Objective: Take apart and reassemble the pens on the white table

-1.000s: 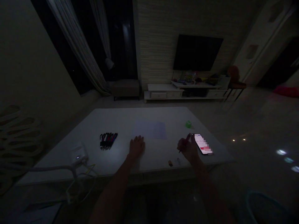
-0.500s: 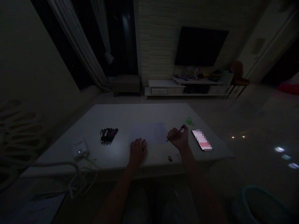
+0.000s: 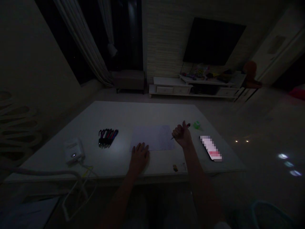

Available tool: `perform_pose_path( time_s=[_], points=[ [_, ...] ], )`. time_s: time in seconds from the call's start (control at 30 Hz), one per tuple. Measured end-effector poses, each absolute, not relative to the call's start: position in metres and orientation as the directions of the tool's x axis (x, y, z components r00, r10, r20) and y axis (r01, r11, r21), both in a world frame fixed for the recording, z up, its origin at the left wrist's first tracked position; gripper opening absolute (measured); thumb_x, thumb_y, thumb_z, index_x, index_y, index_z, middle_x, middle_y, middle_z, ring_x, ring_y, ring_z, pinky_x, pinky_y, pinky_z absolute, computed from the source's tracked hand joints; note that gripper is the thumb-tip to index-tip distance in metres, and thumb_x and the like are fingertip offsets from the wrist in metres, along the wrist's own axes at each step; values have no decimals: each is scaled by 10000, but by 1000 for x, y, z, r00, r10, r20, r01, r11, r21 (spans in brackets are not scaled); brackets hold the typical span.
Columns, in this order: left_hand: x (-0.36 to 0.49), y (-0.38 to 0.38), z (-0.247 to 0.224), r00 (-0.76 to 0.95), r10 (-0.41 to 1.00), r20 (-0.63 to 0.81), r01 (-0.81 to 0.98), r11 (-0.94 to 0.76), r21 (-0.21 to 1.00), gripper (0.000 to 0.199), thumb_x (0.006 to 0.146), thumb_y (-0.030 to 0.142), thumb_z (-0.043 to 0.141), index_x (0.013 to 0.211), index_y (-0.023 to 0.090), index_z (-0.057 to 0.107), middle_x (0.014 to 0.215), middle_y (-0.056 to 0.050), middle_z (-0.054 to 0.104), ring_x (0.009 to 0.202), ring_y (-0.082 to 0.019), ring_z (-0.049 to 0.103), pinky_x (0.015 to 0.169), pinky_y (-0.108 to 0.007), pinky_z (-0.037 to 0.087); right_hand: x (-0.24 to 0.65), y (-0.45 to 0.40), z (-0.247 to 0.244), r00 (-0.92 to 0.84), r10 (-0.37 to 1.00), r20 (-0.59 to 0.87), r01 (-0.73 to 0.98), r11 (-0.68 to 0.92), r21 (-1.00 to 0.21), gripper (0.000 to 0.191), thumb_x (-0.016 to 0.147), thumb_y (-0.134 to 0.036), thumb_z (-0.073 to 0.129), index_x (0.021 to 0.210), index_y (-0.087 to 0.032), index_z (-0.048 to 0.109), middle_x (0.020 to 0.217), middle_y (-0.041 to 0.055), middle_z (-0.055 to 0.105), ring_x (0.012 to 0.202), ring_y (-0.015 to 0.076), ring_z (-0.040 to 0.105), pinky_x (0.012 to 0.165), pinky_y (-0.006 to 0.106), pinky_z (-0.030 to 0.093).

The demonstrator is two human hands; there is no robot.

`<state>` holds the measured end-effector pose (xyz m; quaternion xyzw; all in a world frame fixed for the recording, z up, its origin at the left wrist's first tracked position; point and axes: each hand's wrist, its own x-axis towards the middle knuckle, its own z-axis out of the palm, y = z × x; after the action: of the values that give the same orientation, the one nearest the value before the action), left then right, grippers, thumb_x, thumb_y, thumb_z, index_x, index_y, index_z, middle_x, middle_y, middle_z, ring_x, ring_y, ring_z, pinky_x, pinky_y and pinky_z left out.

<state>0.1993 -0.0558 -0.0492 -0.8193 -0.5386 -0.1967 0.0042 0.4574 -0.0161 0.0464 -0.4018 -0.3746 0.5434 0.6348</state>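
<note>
A pale sheet of paper (image 3: 152, 136) lies on the white table (image 3: 143, 111), with faint marks on its right part. My left hand (image 3: 139, 156) rests flat with its fingers spread at the paper's lower edge, holding nothing. My right hand (image 3: 182, 135) is closed around a dark pen (image 3: 188, 125), beside the paper's right edge. The pen's thin end points down and left, its other end up and right. Several pens (image 3: 108, 137) lie side by side on the left of the table. Two small items, one dark (image 3: 175, 168), lie near the front edge.
A phone with a lit screen (image 3: 211, 148) lies on the right, below a small green object (image 3: 197, 124). On the left are a white box-like device (image 3: 73, 151) and cables (image 3: 89, 171). A round bin (image 3: 269, 206) stands on the floor at lower right.
The view has shifted slightly. My right hand has turned, its thumb now pointing up, with the pen still in it. My left hand has stayed at the paper's lower edge.
</note>
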Motion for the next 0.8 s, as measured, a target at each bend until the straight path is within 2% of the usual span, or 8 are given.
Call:
perform_pose_path(
  time_s=[0.1,0.17,0.23,0.37,0.47,0.6,0.7,0.8],
  points=[
    [200,-56,-49,339,888,312,884,-414,216,366,882,313,392,1221,264,520,1335,-72,477,1261,-259,377,1059,-518,240,459,14,34,141,990,-14,-324,33,-945,333,782,-490,422,603,-210,444,436,-17,419,447,135,439,476,263,338],
    [199,-56,-49,337,890,306,883,-411,225,368,881,315,394,1223,266,518,1336,-72,475,1262,-262,374,1057,-523,239,460,32,24,86,992,-91,-238,-68,-969,358,787,-487,363,698,-183,528,503,28,542,472,152,512,463,253,346],
    [199,-56,-50,335,890,308,883,-411,227,371,882,317,389,1229,269,513,1340,-69,471,1268,-261,367,1062,-523,231,460,48,15,17,987,-162,-124,-159,-979,396,779,-493,345,776,-164,565,539,45,589,461,150,533,444,234,344],
    [199,-57,-50,337,893,300,886,-408,221,375,883,318,387,1233,275,512,1344,-64,470,1273,-260,362,1067,-518,224,448,75,-2,84,993,-77,42,-81,-996,295,706,-431,455,762,-162,561,512,1,554,440,112,497,438,196,349],
    [198,-57,-49,335,896,292,886,-405,225,378,882,323,389,1235,270,511,1346,-70,467,1275,-268,360,1061,-525,231,432,91,-15,100,995,-15,132,-29,-991,267,690,-408,448,726,-168,560,506,-18,521,442,101,470,424,187,336],
    [198,-58,-49,339,892,299,881,-412,232,378,886,323,382,1242,274,499,1358,-68,452,1277,-264,355,1064,-523,227,417,102,-38,228,974,11,329,-67,-942,267,713,-391,417,646,-172,555,477,-19,473,464,108,454,433,190,338],
    [199,-59,-47,339,894,294,885,-409,222,374,887,320,382,1239,276,498,1358,-67,451,1280,-266,350,1064,-524,225,414,103,-53,370,927,61,419,-108,-902,209,704,-299,393,682,-183,565,526,-9,515,526,122,491,470,191,354],
    [199,-60,-47,335,895,295,889,-404,216,373,886,322,385,1238,269,499,1354,-73,453,1277,-273,351,1064,-524,225,415,103,-60,422,903,85,483,-144,-864,204,689,-252,370,621,-183,551,561,18,549,558,131,515,490,196,357]
  ],
)
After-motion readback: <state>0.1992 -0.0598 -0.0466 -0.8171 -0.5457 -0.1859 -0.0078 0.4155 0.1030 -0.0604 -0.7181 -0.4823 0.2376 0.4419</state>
